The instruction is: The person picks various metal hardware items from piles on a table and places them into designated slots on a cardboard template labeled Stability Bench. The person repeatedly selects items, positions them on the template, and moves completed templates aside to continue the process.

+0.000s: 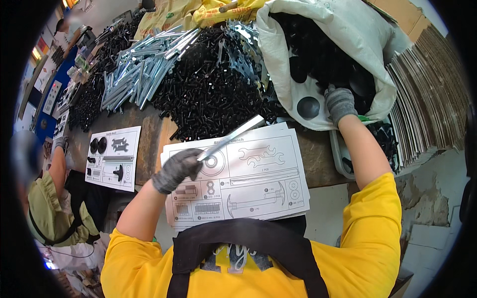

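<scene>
One flat metal bar (233, 136) pinched in L fingers (186, 164); R fingers (340, 102) curled in sack (348, 30).

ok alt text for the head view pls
A person's gloved left hand holds a flat metal bar over a printed parts sheet, while the gloved right hand reaches into a white sack of black parts.

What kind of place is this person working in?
Probably a hardware packing workshop: heaps of black screws and silver metal rods cover the bench, with a printed parts sheet and stacked flat cardboard alongside.
</scene>
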### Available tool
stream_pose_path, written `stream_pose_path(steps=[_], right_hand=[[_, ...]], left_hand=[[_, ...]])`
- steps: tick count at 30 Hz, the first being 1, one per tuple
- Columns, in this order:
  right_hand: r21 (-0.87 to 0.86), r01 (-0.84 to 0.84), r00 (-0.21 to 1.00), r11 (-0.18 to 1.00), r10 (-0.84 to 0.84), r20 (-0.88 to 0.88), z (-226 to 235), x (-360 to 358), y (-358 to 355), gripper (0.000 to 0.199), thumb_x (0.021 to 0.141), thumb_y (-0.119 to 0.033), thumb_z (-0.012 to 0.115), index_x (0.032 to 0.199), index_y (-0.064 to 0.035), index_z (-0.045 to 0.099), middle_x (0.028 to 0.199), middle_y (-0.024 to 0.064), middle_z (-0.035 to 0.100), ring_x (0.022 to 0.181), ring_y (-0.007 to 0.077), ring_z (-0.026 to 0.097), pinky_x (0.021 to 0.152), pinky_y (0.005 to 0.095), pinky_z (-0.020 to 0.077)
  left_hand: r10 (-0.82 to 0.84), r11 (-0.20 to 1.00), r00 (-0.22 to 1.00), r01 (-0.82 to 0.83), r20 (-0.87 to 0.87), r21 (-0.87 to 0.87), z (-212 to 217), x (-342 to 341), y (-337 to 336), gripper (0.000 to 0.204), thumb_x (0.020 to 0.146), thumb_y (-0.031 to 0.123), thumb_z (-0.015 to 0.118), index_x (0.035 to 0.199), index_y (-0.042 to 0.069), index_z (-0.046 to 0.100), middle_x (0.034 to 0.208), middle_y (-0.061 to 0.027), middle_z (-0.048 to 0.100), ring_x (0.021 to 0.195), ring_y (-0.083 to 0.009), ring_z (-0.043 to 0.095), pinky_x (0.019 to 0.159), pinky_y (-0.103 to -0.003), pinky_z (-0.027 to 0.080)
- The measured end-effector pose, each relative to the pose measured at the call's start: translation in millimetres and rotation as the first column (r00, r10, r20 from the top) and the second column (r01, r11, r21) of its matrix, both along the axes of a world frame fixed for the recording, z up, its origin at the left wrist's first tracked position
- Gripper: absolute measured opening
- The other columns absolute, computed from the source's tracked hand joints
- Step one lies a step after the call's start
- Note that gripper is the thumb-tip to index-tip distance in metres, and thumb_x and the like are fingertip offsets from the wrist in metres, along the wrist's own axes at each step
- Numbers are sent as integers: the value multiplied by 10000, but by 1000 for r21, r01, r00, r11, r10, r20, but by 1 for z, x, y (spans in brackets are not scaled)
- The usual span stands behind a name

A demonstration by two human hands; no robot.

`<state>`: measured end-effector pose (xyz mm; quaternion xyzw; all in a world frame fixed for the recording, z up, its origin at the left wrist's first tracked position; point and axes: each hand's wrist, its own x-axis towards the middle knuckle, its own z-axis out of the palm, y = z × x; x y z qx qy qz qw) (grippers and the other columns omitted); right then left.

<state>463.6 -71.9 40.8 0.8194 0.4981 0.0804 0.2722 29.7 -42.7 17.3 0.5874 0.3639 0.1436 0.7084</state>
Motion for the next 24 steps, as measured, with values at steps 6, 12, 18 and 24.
stream_pose_path(steps=[6, 12, 18, 24], right_hand=[[106, -130, 986, 986, 117, 121, -10, 21, 0, 421, 823, -176, 464, 1227, -66, 429, 1042, 150, 587, 953, 249, 576, 791, 356, 457], [156, -219, 976, 963, 219, 16, 3, 28, -8, 398, 823, -246, 476, 1190, -92, 472, 1031, 172, 580, 937, 295, 569, 805, 390, 451], [398, -346, 926, 850, 377, 2, 19, 26, -34, 285, 817, -243, 501, 1069, -125, 562, 1125, 115, 547, 966, 289, 549, 853, 371, 439], [770, -129, 872, 625, 441, -212, 38, -25, -43, 191, 794, -218, 567, 947, -107, 594, 1079, 111, 543, 937, 283, 552, 824, 373, 439]], left_hand=[[-324, 783, 915, 401, -239, 475, -19, 35, -27, 323, 838, 221, 537, 1093, 24, 537, 721, -56, 533, 632, -144, 540, 610, -266, 472], [-251, 347, 898, 431, -361, 833, -31, 44, -47, 257, 722, 100, 622, 971, 42, 595, 779, -109, 581, 706, -264, 583, 629, -344, 486], [-139, 295, 954, 297, -267, 908, -38, 56, -57, 183, 671, 91, 656, 840, 45, 602, 709, -115, 575, 646, -283, 577, 583, -366, 476], [-136, 279, 943, 332, -305, 901, -36, 55, -56, 269, 656, 117, 678, 902, 43, 599, 763, -114, 572, 678, -260, 573, 604, -334, 480]])
